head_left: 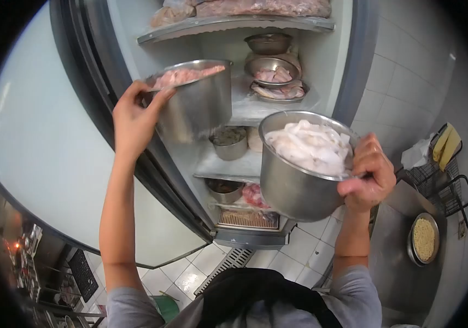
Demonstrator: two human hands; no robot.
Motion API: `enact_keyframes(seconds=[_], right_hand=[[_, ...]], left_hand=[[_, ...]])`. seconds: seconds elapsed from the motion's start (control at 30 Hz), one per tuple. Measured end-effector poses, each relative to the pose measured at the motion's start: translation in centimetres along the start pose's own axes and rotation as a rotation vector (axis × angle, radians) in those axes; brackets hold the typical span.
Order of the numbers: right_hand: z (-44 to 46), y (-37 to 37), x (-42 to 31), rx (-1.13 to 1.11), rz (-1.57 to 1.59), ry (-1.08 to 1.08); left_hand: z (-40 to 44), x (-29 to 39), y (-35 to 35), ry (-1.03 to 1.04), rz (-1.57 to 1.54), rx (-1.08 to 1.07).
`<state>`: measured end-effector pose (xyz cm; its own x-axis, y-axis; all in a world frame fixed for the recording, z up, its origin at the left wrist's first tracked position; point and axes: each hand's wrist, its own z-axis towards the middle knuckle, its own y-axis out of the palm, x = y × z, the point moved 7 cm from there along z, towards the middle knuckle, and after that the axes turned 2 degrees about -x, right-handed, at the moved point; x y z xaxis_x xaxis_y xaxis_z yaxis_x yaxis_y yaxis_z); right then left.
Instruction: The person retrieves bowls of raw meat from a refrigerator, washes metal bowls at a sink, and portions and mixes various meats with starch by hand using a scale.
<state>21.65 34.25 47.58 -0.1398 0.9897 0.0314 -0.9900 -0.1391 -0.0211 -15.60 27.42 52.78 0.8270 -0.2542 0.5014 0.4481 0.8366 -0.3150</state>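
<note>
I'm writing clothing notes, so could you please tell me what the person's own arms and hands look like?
The left hand and right hand are ungloved, and nothing worn shows at either wrist. Both forearms are bare below short grey sleeves that end near the elbows.

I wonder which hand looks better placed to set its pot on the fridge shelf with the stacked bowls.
Probably the left hand: its pot of pink food overlaps that shelf in view, just left of the bowls. The right hand holds its pot of white food lower and apparently farther out.

Top shelf (pixel 237 25): pink meat (pixel 267 7). Next shelf (pixel 244 112): stacked bowls (pixel 253 66).
</note>
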Motion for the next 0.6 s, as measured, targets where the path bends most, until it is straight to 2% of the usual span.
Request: enact_keyframes(seconds=[0.03, 0.07, 0.13, 0.23, 0.3, 0.37, 0.43, 0.47, 0.5, 0.53, 0.6], right_hand=[[0.3, 0.7, 0.3, 0.015, 0.017, 0.002], [0.9, 1.6, 0.5, -0.001, 0.002, 0.012], [1.9, 3.6, 1.1, -0.017, -0.051, -0.009], [3.9, 7.9, 2.1, -0.032, -0.247, -0.071], [5.3, 11.9, 3.3, -0.044, -0.432, -0.170], [6.8, 16.5, 5.6, 0.007, -0.458, -0.134], [7.6, 21.5, 7.9, -0.040, -0.564, -0.230], [8.0, 23.6, 8.7, -0.053, -0.576, -0.158], [8.5, 25.3, 9.6, -0.062, -0.587, -0.088], [8.7, 27.0, 11.8, -0.057, -0.592, -0.090], [7.6, 31.8, 19.2, -0.216, -0.804, -0.077]], left_hand=[[-1.5, 0.7, -1.2, 0.028, -0.165, -0.027], [-3.1, 1.1, -2.6, -0.069, -0.238, -0.050], [-6.1, 0.6, -5.9, -0.181, -0.205, -0.060], [-10.5, -0.6, -10.1, -0.199, -0.259, -0.076], [-12.8, -0.8, -12.3, -0.185, -0.240, -0.069], [-14.6, -0.6, -13.4, -0.232, -0.318, -0.116], [-16.2, -0.9, -14.2, -0.324, -0.325, -0.156], [-16.7, -1.4, -14.3, -0.387, -0.326, -0.185], [-17.0, -1.5, -14.3, -0.349, -0.341, -0.206], [-17.4, -2.1, -14.2, -0.364, -0.347, -0.230], [-18.3, -3.3, -14.3, -0.327, -0.348, -0.280]])
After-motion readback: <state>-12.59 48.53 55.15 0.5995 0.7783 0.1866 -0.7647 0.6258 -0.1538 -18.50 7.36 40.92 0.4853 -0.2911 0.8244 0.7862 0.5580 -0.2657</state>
